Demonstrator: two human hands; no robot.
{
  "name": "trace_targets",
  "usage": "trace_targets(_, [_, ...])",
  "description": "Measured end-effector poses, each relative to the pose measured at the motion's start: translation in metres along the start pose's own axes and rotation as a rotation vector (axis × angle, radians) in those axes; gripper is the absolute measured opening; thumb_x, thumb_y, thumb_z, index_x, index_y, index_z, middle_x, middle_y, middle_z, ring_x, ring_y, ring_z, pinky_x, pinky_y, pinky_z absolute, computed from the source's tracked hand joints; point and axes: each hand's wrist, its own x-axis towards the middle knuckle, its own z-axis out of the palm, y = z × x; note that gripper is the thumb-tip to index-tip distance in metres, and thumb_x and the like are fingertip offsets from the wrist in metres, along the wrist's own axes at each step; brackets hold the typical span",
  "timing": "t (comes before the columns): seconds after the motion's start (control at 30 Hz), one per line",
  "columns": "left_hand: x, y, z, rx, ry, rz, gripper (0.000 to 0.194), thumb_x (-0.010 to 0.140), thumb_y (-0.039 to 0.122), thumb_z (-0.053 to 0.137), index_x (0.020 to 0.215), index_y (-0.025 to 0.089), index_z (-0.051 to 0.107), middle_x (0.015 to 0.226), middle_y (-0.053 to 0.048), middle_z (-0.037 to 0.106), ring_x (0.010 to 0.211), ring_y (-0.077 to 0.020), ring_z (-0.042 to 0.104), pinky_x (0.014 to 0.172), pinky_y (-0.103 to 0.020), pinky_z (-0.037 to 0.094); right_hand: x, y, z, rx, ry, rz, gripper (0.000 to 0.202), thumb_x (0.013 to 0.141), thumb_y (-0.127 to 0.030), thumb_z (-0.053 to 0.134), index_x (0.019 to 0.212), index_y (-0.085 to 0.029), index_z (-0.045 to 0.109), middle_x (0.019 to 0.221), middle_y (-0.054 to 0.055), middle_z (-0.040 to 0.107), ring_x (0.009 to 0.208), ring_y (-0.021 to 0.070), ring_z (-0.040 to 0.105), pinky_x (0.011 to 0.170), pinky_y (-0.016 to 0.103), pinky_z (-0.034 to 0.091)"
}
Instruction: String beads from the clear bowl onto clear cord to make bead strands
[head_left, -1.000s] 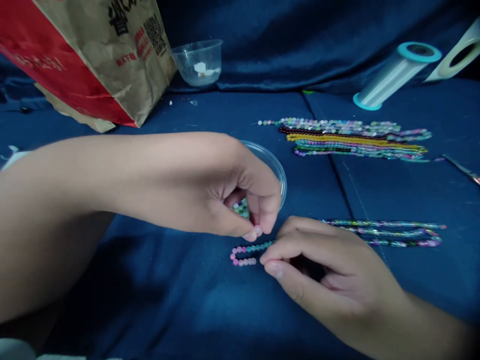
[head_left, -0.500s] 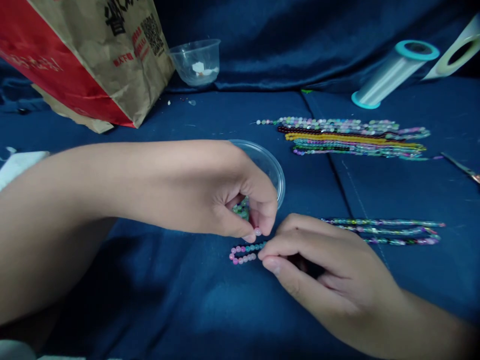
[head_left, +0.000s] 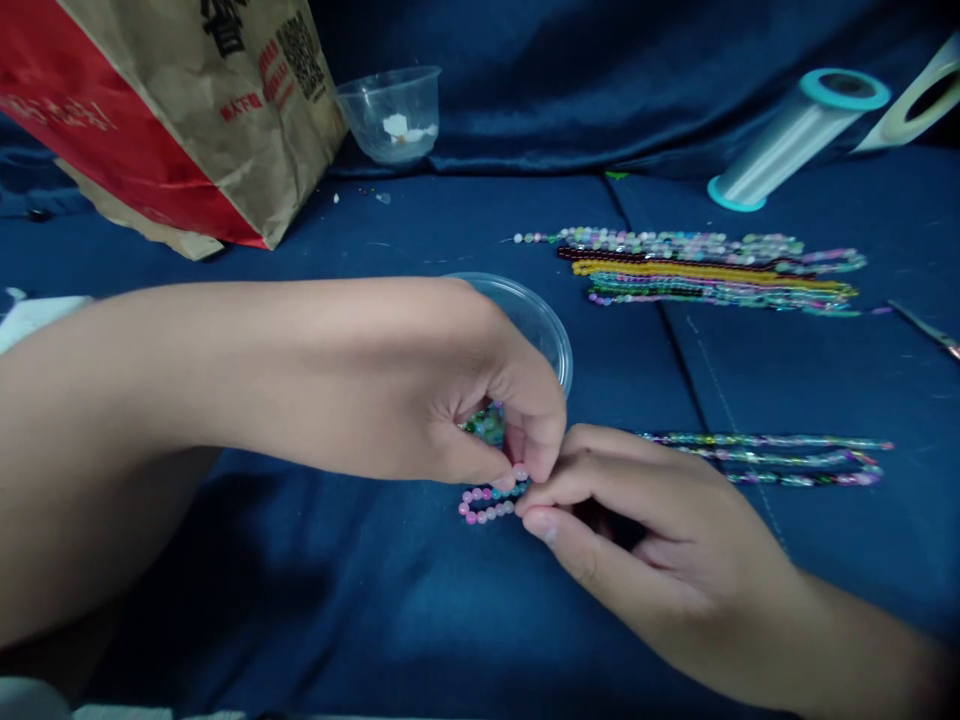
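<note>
Between thumb and fingertips, my left hand [head_left: 480,390] pinches a pale pink bead [head_left: 520,471]. Just right of it, touching or nearly so, the closed thumb and forefinger of my right hand [head_left: 645,530] grip the ends of a short bead string [head_left: 477,508]. That string loops out to the left, in pink, teal and pale beads. Whether a cord end pokes out between the fingertips cannot be made out. Partly hidden under my left hand stands a clear plastic bowl [head_left: 559,335], with loose green and purple beads [head_left: 487,425] showing through the gap in my fingers.
Several bead strands [head_left: 712,268] lie at the back right, and more strands [head_left: 795,460] beside my right hand. Behind stand a paper bag [head_left: 247,150], a clear cup [head_left: 394,115], a spool [head_left: 799,140] and a tape roll [head_left: 915,105]. Scissors [head_left: 926,328] lie at the right edge.
My left fingertips have moved slightly right with the pink bead, closer to my right fingertips. My right hand and the bead loop have hardly moved. The view has shifted slightly.
</note>
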Motion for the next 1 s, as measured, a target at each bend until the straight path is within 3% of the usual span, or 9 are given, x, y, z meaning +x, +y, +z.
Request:
trace_targets(0.4, [-0.0003,-0.0012,0.002,0.026,0.011,-0.012,0.024,0.094,0.005,0.082,0.091,0.029,0.085,0.082,0.017,0.074,0.068,0.0005,0.064,0.057,-0.005,0.042,-0.0002,0.0001,0.0006,0.0,-0.011,0.018,0.017,0.102,-0.019,0.072,0.092,-0.026,0.083,0.092,0.0,0.081,0.084,0.015,0.076,0.068,0.025,0.055])
trace_targets(0.67, [-0.0011,-0.0057,-0.001,0.126,0.013,0.055,0.02,0.1,0.009,0.075,0.107,0.024,0.085,0.099,0.011,0.082,0.071,-0.0007,0.063,0.063,-0.009,0.044,0.0001,-0.0024,-0.0007,-0.011,-0.024,0.014,0.018,0.102,-0.016,0.071,0.093,-0.026,0.083,0.085,-0.001,0.078,0.079,0.0132,0.073,0.067,0.024,0.054])
trace_targets(0.83, [-0.002,-0.0054,0.001,0.133,0.02,0.054,0.02,0.099,0.008,0.075,0.107,0.024,0.086,0.097,0.012,0.081,0.073,0.0009,0.065,0.064,-0.006,0.043,0.0004,-0.0017,-0.0007,-0.007,-0.028,0.024,0.017,0.103,-0.019,0.071,0.093,-0.026,0.083,0.088,-0.001,0.079,0.081,0.0133,0.074,0.068,0.024,0.054])
trace_targets(1.0, [-0.0002,-0.0019,0.0008,0.036,0.013,0.007,0.027,0.092,0.002,0.081,0.092,0.029,0.085,0.081,0.016,0.074,0.066,-0.0006,0.064,0.055,-0.008,0.042,0.0,-0.001,-0.0003,-0.007,-0.021,0.029,0.017,0.103,-0.02,0.071,0.091,-0.026,0.083,0.089,0.0,0.08,0.082,0.0155,0.074,0.067,0.026,0.055])
